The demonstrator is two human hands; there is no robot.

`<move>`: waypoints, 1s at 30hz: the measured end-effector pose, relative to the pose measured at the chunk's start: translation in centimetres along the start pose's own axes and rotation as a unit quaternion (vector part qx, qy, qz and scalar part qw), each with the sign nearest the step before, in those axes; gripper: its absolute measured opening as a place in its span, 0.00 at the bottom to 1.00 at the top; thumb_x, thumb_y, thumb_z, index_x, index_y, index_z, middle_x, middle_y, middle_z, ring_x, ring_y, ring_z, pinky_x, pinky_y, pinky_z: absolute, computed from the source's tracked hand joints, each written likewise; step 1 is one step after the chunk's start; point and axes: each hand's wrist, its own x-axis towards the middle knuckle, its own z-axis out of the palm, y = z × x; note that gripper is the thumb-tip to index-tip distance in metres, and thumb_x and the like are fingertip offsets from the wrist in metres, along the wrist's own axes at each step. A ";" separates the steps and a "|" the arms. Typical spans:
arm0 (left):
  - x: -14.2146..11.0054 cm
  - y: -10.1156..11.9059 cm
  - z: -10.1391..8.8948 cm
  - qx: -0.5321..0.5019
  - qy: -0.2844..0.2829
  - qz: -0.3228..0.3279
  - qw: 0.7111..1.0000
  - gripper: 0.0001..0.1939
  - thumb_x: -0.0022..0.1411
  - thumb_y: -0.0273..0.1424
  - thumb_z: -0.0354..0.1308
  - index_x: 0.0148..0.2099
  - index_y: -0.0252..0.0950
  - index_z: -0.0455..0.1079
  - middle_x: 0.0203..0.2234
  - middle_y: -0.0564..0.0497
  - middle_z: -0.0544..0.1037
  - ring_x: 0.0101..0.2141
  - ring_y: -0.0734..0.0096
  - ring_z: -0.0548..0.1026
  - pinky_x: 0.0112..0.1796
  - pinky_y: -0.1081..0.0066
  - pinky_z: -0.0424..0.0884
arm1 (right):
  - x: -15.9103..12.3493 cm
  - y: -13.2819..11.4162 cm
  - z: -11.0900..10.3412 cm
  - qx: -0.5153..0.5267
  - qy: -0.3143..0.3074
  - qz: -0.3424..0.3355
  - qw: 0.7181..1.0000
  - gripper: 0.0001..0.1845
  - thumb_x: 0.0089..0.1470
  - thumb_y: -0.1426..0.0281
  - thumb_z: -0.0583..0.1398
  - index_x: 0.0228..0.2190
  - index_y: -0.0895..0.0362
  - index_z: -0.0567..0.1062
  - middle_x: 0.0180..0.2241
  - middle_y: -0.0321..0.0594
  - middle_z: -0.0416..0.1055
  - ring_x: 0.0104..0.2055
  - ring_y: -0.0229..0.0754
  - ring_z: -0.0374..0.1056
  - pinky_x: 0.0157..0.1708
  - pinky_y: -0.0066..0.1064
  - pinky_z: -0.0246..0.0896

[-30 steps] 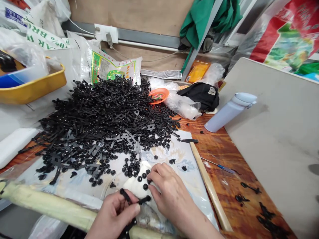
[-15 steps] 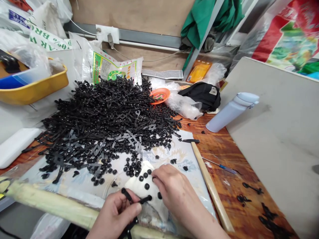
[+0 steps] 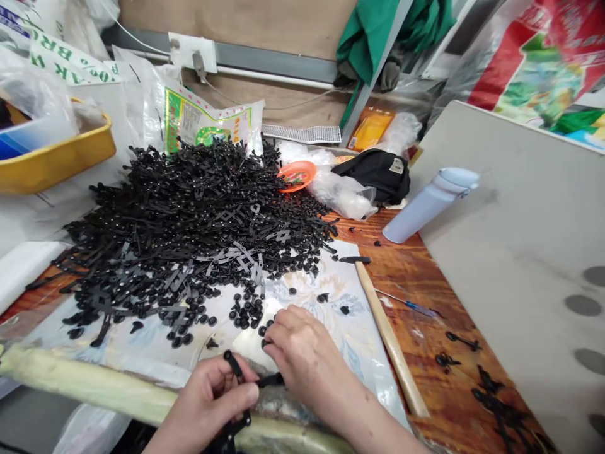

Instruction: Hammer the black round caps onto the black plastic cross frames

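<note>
My left hand pinches black plastic strips with small round ends, crossing between thumb and fingers and hanging below. My right hand is just to the right, its thumb and fingertips closed at a small black round cap, mostly hidden by the fingers. Its wrist side covers the end of one strip from my left hand. Several loose round caps lie beyond my right fingertips. A big heap of black strips rises behind them on the pale plastic sheet.
A wooden stick edges the sheet on the right, with a small screwdriver beside it. Farther back are a light blue bottle, an orange plate and a black cloth item. A yellow tub stands left; black parts lie right.
My right hand has moved left, closer to my left hand, reaching the caps there. The view has shifted slightly. My left hand keeps its hold on the strips.
</note>
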 end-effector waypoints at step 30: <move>-1.3 0.9 2.9 -0.140 0.153 -0.060 0.976 0.22 0.37 0.45 0.72 0.28 0.34 0.74 0.09 0.59 0.64 0.14 0.83 0.60 0.16 0.83 0.56 | -4.1 14.1 -3.8 0.003 0.133 0.452 0.882 0.14 0.47 0.72 0.64 0.38 0.61 0.74 0.39 0.52 0.69 0.45 0.56 0.66 0.44 0.42 0.58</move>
